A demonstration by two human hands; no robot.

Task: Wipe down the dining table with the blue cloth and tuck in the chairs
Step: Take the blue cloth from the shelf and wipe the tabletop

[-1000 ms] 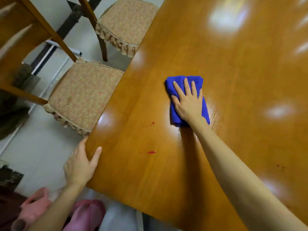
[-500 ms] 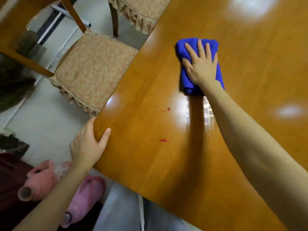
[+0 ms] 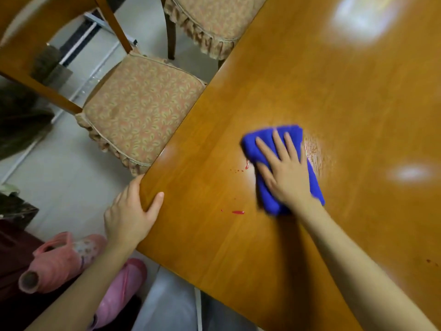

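Observation:
The glossy brown dining table (image 3: pixel 334 96) fills the right of the head view. My right hand (image 3: pixel 284 173) lies flat, fingers spread, pressing the folded blue cloth (image 3: pixel 265 144) onto the tabletop. Small red spots (image 3: pixel 238 212) mark the wood just left of the cloth, and a damp streak (image 3: pixel 317 154) shines to its right. My left hand (image 3: pixel 131 211) grips the table's near left corner. A wooden chair with a patterned cushion (image 3: pixel 140 115) stands pulled out at the left edge; a second chair (image 3: pixel 210 22) stands farther back.
Pink slippers (image 3: pixel 71 259) sit on the pale floor below the table corner. Dark objects lie along the far left. Grey trouser fabric (image 3: pixel 171 304) shows under the table's near edge.
My right hand has drawn the cloth back toward me and slightly left, close to the red spots, leaving a damp streak. The left hand stays on the corner.

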